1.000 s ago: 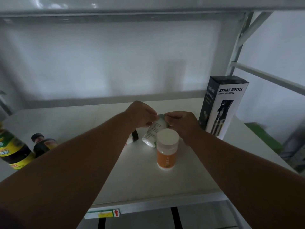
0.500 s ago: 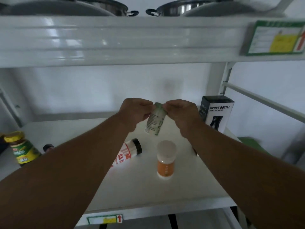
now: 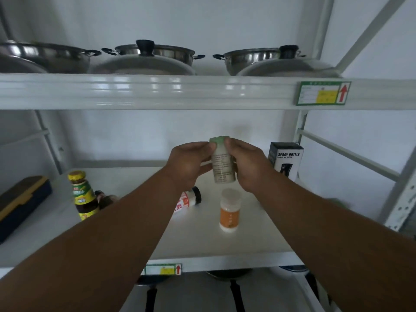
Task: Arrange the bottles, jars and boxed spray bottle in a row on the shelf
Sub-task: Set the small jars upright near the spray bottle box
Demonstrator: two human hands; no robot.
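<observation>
I hold a small white jar with a green lid (image 3: 221,163) upright in the air above the shelf (image 3: 225,244), my left hand (image 3: 189,165) and my right hand (image 3: 249,165) gripping it from either side. Below it an orange-labelled jar with a white cap (image 3: 229,210) stands upright. A white jar with red print and a black lid (image 3: 188,200) lies on its side, partly behind my left forearm. The boxed spray bottle (image 3: 286,161) stands at the back right. A yellow-capped dark sauce bottle (image 3: 82,194) stands at the left, with another dark bottle (image 3: 105,199) lying beside it.
A dark blue case with a yellow lid (image 3: 20,203) sits at the far left of the shelf. The shelf above (image 3: 157,91) carries three steel pots with lids. A steel upright (image 3: 403,199) and slanted braces bound the right side. Pans show below the shelf.
Both hands lifted the green-lidded jar off the shelf and turned it from tilted to upright. The camera tilted upward, bringing the upper shelf and pots into view.
</observation>
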